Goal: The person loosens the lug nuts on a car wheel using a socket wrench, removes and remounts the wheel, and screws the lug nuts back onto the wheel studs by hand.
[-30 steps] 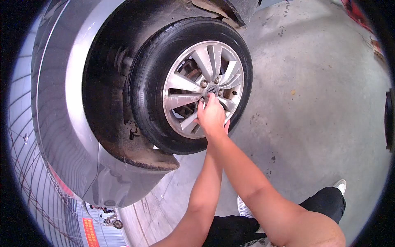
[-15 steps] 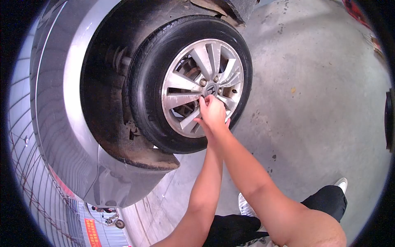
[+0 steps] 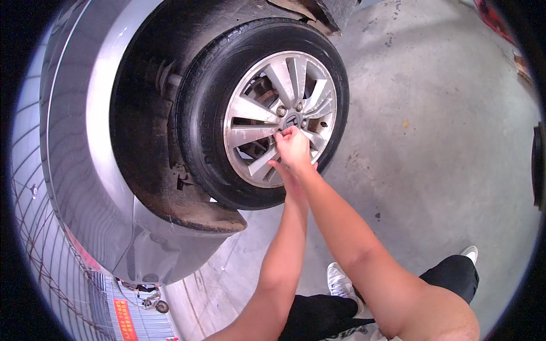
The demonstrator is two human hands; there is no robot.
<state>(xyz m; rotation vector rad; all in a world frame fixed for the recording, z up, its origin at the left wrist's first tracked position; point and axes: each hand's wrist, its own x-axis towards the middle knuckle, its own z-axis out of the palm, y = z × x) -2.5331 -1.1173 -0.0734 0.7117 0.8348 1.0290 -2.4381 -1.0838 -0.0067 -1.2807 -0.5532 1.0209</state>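
A car wheel with a dark tire (image 3: 199, 131) and a silver alloy rim (image 3: 250, 135) stands in the wheel arch. Lug nuts surround the centre cap (image 3: 293, 120). Close below the cap, my right hand (image 3: 294, 149) has its fingers pinched together at the hub; what they hold, if anything, is too small to tell. My left hand (image 3: 288, 175) is at the lower spokes, under and behind the right hand, with its fingers mostly hidden.
The grey car body (image 3: 77, 142) and dark wheel arch (image 3: 139, 148) curve around the tire. Concrete floor (image 3: 421, 142) lies to the right. A small wheeled object (image 3: 161, 307) and a red banner (image 3: 125, 320) are at the lower left.
The wheel has turned slightly, with the centre logo at a different angle. My right hand has shifted slightly up beside the hub; my left hand stays below it.
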